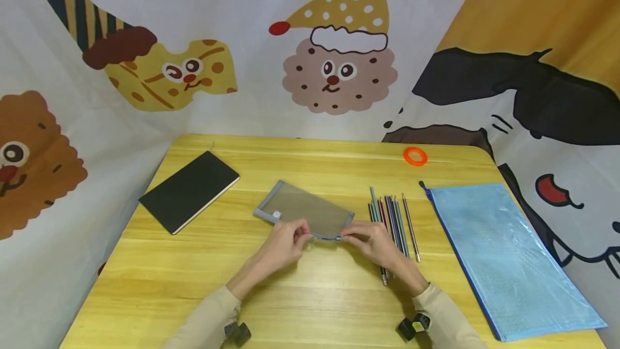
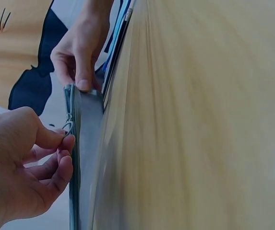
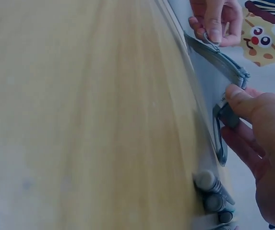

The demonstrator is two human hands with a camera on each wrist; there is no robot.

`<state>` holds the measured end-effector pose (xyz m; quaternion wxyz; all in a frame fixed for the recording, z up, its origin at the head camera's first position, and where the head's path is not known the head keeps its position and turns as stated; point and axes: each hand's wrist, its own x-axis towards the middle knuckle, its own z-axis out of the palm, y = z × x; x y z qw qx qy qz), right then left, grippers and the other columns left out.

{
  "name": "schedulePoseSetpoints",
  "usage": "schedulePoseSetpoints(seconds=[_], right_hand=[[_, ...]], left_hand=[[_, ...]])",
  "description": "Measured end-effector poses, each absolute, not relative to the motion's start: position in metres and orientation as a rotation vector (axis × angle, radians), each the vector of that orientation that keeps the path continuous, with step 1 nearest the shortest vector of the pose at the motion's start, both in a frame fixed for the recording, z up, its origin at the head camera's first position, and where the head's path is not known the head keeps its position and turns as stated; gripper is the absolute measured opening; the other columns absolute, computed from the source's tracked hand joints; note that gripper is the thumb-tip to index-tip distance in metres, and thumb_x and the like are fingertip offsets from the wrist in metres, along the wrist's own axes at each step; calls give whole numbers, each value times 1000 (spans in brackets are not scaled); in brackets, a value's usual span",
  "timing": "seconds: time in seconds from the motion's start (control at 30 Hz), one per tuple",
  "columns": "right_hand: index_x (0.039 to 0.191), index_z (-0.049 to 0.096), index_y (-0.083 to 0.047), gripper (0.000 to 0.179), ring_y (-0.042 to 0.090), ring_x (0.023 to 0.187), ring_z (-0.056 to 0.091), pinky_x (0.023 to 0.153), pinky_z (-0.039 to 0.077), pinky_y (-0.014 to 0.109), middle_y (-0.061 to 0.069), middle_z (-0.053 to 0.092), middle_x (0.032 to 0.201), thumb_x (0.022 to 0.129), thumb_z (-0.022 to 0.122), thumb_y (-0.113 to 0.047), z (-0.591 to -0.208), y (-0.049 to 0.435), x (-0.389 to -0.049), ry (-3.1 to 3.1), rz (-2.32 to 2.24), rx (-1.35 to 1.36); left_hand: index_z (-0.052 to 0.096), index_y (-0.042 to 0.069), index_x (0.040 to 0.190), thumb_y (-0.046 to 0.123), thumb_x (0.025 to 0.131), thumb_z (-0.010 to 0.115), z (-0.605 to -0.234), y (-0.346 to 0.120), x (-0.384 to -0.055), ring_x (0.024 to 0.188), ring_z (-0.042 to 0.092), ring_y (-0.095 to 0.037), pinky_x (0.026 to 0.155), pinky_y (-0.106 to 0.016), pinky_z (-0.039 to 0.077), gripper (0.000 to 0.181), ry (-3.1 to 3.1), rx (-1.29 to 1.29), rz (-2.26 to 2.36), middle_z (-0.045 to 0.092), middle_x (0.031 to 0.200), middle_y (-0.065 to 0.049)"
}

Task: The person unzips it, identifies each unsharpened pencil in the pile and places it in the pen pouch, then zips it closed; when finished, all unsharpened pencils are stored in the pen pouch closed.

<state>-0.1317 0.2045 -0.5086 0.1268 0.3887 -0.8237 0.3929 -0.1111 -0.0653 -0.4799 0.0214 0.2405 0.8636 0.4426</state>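
A grey see-through zip pouch (image 1: pixel 310 206) with a grey border lies near the middle of the table, its near edge lifted toward the hands. My left hand (image 1: pixel 287 241) pinches the small ring-shaped zipper pull (image 2: pixel 68 128) on that edge between thumb and finger. At the pouch's right corner, my right hand (image 1: pixel 375 241) grips the zipper's end; the right wrist view shows the thumb on top and fingers beneath. Several pencils (image 1: pixel 399 228) lie in a loose bunch beside and partly under the right hand. Whether anything is inside the pouch, I cannot tell.
On the left lies a black notebook (image 1: pixel 191 190). A large blue mesh zip bag (image 1: pixel 508 263) covers the table's right side. Near the back edge rests an orange ring (image 1: pixel 415 156), perhaps a tape roll. Printed cloth (image 1: pixel 252 96) hangs behind the wooden table (image 1: pixel 160 273).
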Motion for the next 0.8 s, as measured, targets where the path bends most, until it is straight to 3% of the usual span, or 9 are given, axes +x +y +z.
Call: schedulePoseSetpoints(seconds=[0.37,0.8], right_hand=[[93,80,-17,21,10,89,72,87,63,29,-3,78,95,80,82,-1,-500,203,-129,-2543,1383,956],[91,78,-15,23,12,88,70,94,58,27,0,77,93,77,81,4,-506,205,-130,-2510,1451,998]], left_hand=[[66,4,85,-3,89,71,-479,-81,-112,61,52,-2,52,-15,53,9,2743,698,1395,66,73,-5],[69,3,88,0,89,72,-483,-93,-110,66,58,-7,57,-16,56,5,2737,531,1464,68,78,-5]])
